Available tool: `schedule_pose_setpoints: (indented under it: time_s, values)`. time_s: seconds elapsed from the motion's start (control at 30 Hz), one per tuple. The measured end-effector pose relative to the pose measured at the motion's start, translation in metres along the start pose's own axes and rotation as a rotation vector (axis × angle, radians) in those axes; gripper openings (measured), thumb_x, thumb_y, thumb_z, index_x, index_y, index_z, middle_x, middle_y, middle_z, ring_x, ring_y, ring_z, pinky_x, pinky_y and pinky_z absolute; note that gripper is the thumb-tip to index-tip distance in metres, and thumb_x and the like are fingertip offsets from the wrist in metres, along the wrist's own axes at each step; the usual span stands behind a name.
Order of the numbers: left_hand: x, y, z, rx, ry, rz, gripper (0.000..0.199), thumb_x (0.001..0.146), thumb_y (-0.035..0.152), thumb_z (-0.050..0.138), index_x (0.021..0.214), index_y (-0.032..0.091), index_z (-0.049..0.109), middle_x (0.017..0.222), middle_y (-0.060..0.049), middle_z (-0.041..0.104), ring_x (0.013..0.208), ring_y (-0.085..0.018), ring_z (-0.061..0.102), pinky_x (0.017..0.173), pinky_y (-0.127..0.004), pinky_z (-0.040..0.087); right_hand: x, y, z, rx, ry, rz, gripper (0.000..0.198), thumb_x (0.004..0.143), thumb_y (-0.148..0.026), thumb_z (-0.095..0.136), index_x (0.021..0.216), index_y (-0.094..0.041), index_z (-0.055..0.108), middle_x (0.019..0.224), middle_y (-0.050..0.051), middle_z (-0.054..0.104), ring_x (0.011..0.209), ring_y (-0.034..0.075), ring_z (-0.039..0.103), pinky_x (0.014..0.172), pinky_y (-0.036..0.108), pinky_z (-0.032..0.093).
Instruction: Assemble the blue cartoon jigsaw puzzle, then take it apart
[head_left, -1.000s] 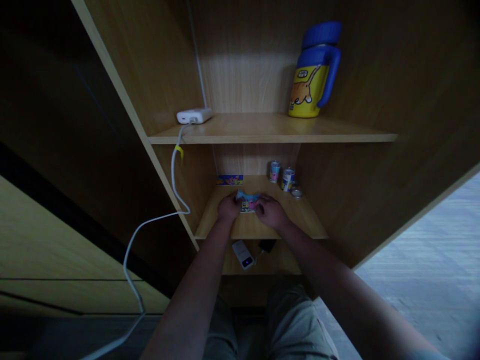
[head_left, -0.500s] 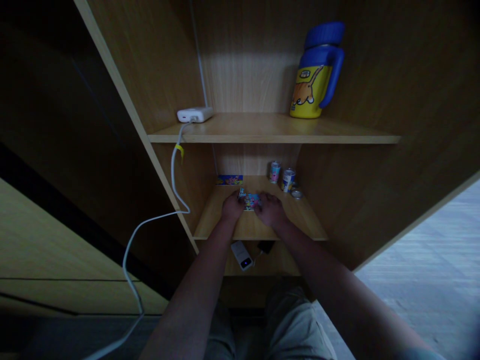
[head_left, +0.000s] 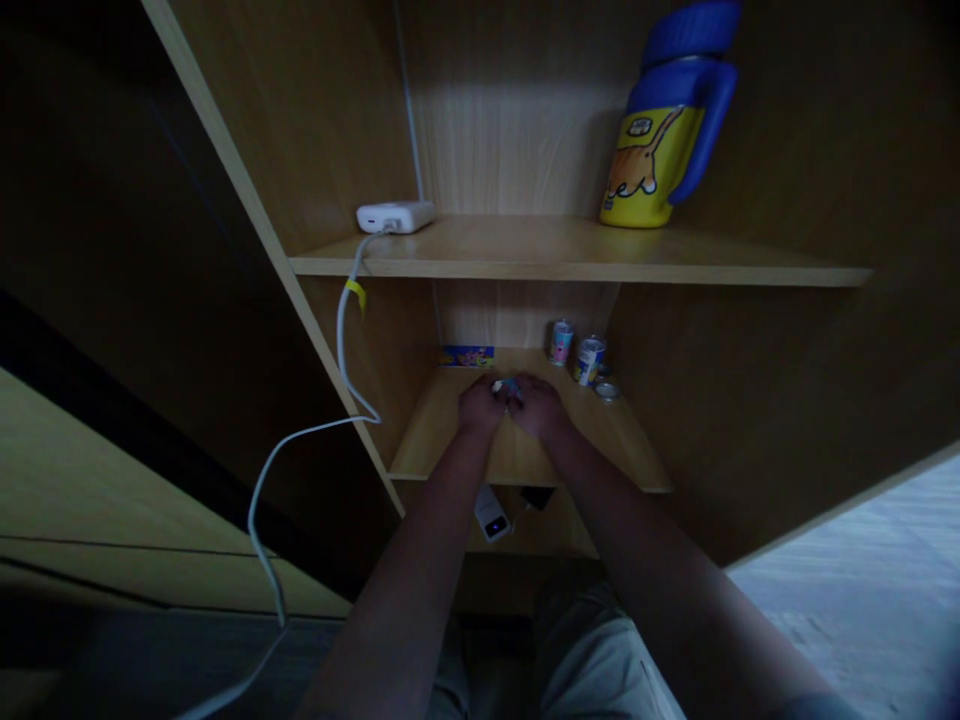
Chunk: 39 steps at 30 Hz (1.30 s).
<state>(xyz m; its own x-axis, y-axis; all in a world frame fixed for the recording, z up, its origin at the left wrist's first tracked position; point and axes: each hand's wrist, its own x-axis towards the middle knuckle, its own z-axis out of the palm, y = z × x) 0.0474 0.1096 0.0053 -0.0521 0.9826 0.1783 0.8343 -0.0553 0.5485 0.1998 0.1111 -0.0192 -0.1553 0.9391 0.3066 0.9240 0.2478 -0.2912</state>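
Close together over the lower wooden shelf (head_left: 442,445), my left hand (head_left: 481,402) and my right hand (head_left: 538,405) are closed around a small colourful printed sheet (head_left: 511,387). Only a blue and white bit of it shows between the fingers; the rest is hidden, so I cannot tell whether it is folded. Behind my left hand, a blue printed strip (head_left: 466,356) lies by the back wall. To the right of my right hand stand a pink and blue can (head_left: 561,342) and a blue, white and yellow can (head_left: 590,360), with a round metal lid (head_left: 607,391) beside them.
The upper shelf (head_left: 517,245) holds a white power bank (head_left: 397,217) and a blue and yellow jug (head_left: 660,140). A white cable (head_left: 341,340) hangs down on the left. Under the lower shelf lie a white device (head_left: 492,518) with a small screen and a black object (head_left: 538,496).
My hands have come closer together, my left one moving right, and the printed sheet that lay spread between them is now mostly covered. The view has shifted slightly.
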Motion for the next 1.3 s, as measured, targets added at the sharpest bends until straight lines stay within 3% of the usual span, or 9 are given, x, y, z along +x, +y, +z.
schedule_pose_setpoints:
  time_s: [0.1, 0.2, 0.4, 0.6, 0.73, 0.83, 0.93, 1.07, 1.3]
  values:
    - [0.001, -0.001, 0.000, -0.023, -0.008, 0.020, 0.030, 0.107, 0.040, 0.066, 0.127, 0.022, 0.077, 0.122, -0.013, 0.084, 0.115, -0.028, 0.078, 0.105, -0.038, 0.056, -0.002, 0.002, -0.001, 0.028, 0.030, -0.038, 0.047, 0.106, -0.040, 0.052, 0.145, -0.019, 0.067, 0.144, 0.016, 0.072, 0.134, 0.030, 0.064, 0.120, 0.044, 0.046]
    - [0.003, -0.003, 0.000, -0.027, -0.013, 0.030, 0.031, 0.110, 0.031, 0.055, 0.127, 0.020, 0.078, 0.125, -0.015, 0.083, 0.116, -0.028, 0.078, 0.104, -0.038, 0.056, -0.003, 0.001, -0.004, 0.031, 0.038, -0.069, 0.040, 0.105, -0.038, 0.055, 0.134, -0.018, 0.074, 0.135, 0.017, 0.074, 0.128, 0.031, 0.066, 0.117, 0.045, 0.047]
    - [0.004, -0.007, 0.000, -0.042, -0.005, 0.023, 0.034, 0.110, 0.027, 0.050, 0.126, 0.020, 0.079, 0.126, -0.015, 0.083, 0.116, -0.029, 0.078, 0.103, -0.037, 0.057, -0.005, 0.000, -0.006, 0.025, 0.048, -0.039, 0.033, 0.105, -0.038, 0.059, 0.127, -0.022, 0.078, 0.128, 0.015, 0.075, 0.121, 0.030, 0.067, 0.111, 0.041, 0.050]
    - [-0.001, -0.002, -0.006, -0.029, 0.022, 0.011, 0.036, 0.111, 0.023, 0.048, 0.125, 0.011, 0.079, 0.124, -0.020, 0.082, 0.115, -0.029, 0.076, 0.102, -0.034, 0.055, -0.006, 0.003, -0.006, 0.031, 0.082, -0.047, 0.025, 0.103, -0.033, 0.062, 0.115, -0.023, 0.081, 0.121, 0.013, 0.078, 0.118, 0.029, 0.067, 0.108, 0.040, 0.052]
    - [-0.005, 0.002, -0.006, 0.089, 0.074, 0.037, 0.037, 0.110, 0.028, 0.051, 0.125, 0.006, 0.078, 0.131, -0.025, 0.077, 0.124, -0.034, 0.070, 0.110, -0.038, 0.052, -0.007, 0.001, -0.007, 0.030, 0.085, 0.007, 0.031, 0.103, -0.035, 0.060, 0.123, -0.018, 0.078, 0.127, 0.018, 0.076, 0.122, 0.032, 0.067, 0.109, 0.044, 0.052]
    - [-0.006, 0.004, -0.001, 0.156, 0.072, 0.058, 0.038, 0.110, 0.035, 0.054, 0.132, 0.014, 0.076, 0.140, -0.021, 0.074, 0.132, -0.035, 0.068, 0.115, -0.041, 0.049, -0.008, -0.001, -0.008, 0.037, 0.079, 0.017, 0.039, 0.103, -0.036, 0.061, 0.133, -0.015, 0.073, 0.132, 0.021, 0.075, 0.123, 0.035, 0.068, 0.110, 0.046, 0.052]
    - [-0.004, 0.004, 0.003, 0.193, 0.049, 0.063, 0.039, 0.111, 0.036, 0.050, 0.137, 0.020, 0.074, 0.141, -0.017, 0.075, 0.136, -0.033, 0.067, 0.119, -0.042, 0.048, -0.007, 0.001, -0.006, 0.067, 0.064, -0.027, 0.039, 0.103, -0.035, 0.061, 0.135, -0.017, 0.073, 0.131, 0.018, 0.077, 0.123, 0.033, 0.070, 0.113, 0.045, 0.051]
    - [0.000, 0.003, 0.005, 0.198, 0.039, 0.070, 0.043, 0.113, 0.036, 0.043, 0.136, 0.018, 0.074, 0.142, -0.018, 0.075, 0.137, -0.033, 0.067, 0.120, -0.044, 0.047, -0.006, 0.008, -0.001, 0.110, 0.045, -0.120, 0.040, 0.098, -0.031, 0.065, 0.137, -0.021, 0.071, 0.135, 0.012, 0.078, 0.127, 0.027, 0.070, 0.118, 0.043, 0.049]
    - [-0.002, 0.006, 0.007, 0.197, 0.090, 0.010, 0.042, 0.112, 0.038, 0.047, 0.133, 0.017, 0.076, 0.140, -0.022, 0.072, 0.136, -0.037, 0.065, 0.117, -0.047, 0.051, -0.004, 0.016, 0.000, 0.254, 0.012, -0.227, 0.044, 0.091, -0.027, 0.075, 0.134, -0.025, 0.070, 0.134, 0.007, 0.078, 0.126, 0.025, 0.072, 0.115, 0.042, 0.051]
